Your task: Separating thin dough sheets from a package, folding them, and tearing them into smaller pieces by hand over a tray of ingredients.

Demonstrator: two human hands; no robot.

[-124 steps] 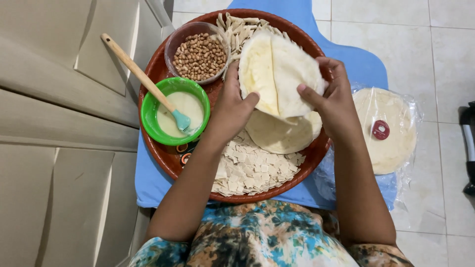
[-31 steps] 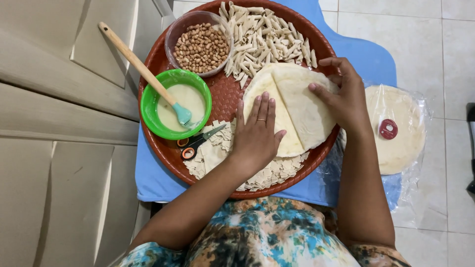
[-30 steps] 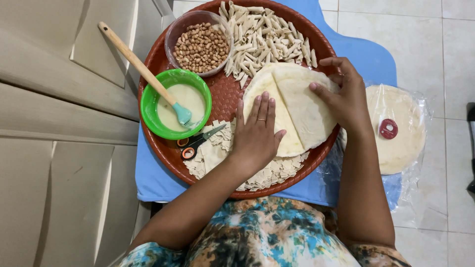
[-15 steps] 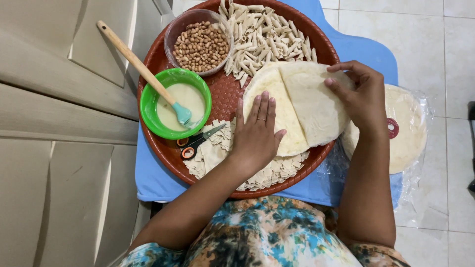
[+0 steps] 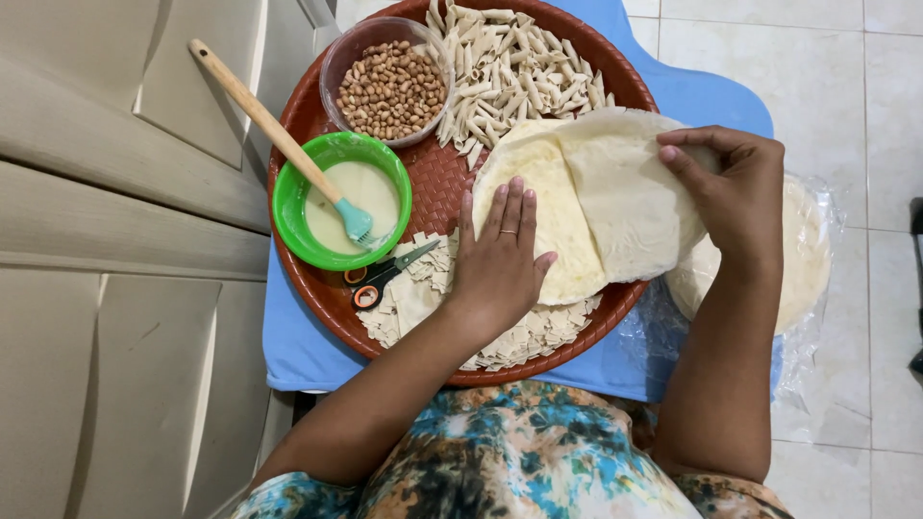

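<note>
Pinning a round pastry sheet [image 5: 538,202] flat with our open left hand [image 5: 500,255] | right hand [image 5: 735,192] pinches and peels the top sheet [image 5: 625,192] | woven tray [image 5: 308,125] keeps everything close.

the round woven tray [image 5: 317,125] is cut off at the top edge, its near rim hidden by forearms.

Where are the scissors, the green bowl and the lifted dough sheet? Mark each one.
scissors [image 5: 385,276], head view, on the dark blades near the pivot.
green bowl [image 5: 288,192], head view, on its left rim.
lifted dough sheet [image 5: 625,202], head view, on the middle of the sheet, left of the right hand [image 5: 735,197].
</note>
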